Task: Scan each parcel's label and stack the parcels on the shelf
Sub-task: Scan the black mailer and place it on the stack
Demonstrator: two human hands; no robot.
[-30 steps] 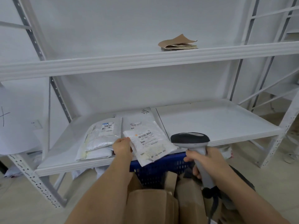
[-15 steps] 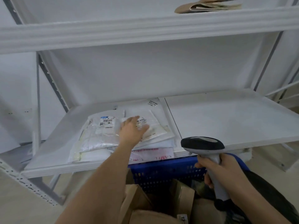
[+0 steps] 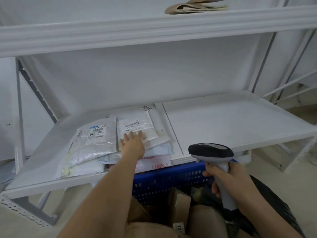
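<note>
My left hand (image 3: 133, 146) lies flat on the white labelled mailer (image 3: 137, 128) topping the pile on the shelf (image 3: 240, 121), my right hand (image 3: 224, 179) grips the barcode scanner (image 3: 211, 150), and boxes wait in the blue crate (image 3: 164, 179).

White shelf (image 3: 240, 127) bears stacked parcels (image 3: 109, 143) at its left; their count is unclear

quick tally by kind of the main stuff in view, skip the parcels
scanner: 1
blue basket: 1
shelf boards: 2
hands: 2, left hand flat on a parcel, right hand gripping the scanner
total: 6
</note>
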